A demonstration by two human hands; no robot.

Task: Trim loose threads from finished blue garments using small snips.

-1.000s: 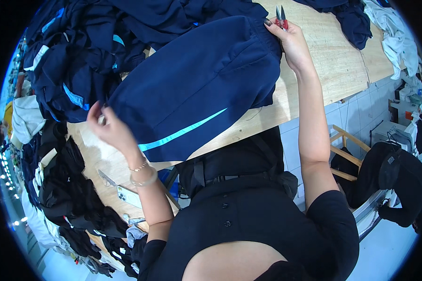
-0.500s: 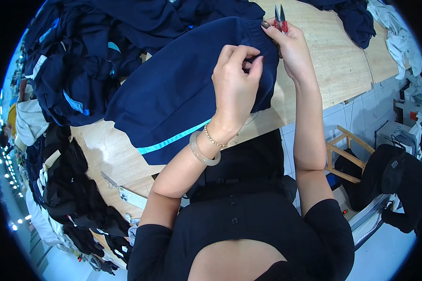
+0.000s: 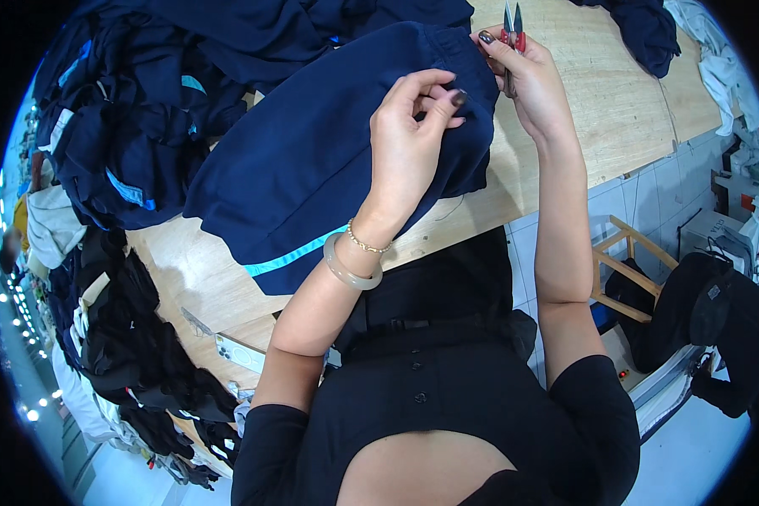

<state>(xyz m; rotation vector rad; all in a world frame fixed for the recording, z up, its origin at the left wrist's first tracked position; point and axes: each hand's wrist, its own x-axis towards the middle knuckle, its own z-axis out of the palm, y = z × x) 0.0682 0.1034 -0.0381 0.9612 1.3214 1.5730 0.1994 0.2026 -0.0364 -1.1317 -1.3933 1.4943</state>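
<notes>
A navy garment (image 3: pixel 329 135) with a light-blue stripe and a gathered waistband lies across the table in front of me. Over its upper right part hovers my left hand (image 3: pixel 409 126), its fingers loosely curled and apart, with nothing visible in them. A bangle and a beaded bracelet circle that wrist. My right hand (image 3: pixel 533 88) grips a pair of thread snips (image 3: pixel 514 38) with red handles, blades pointing away from me. Its thumb and fingertips are beside the waistband's right end; whether they also pinch the cloth I cannot tell.
Navy garments with blue trim (image 3: pixel 135 135) are heaped at the left and far side, with black clothes (image 3: pixel 135 337) nearer. A phone (image 3: pixel 240 352) lies by my left elbow. The wooden table (image 3: pixel 599 110) extends right; a wooden stool (image 3: pixel 624 261) stands on the tiled floor.
My left hand has drawn slightly left, and its thumb and index finger have spread. My right hand with the snips has shifted slightly right. The garment has moved a little.
</notes>
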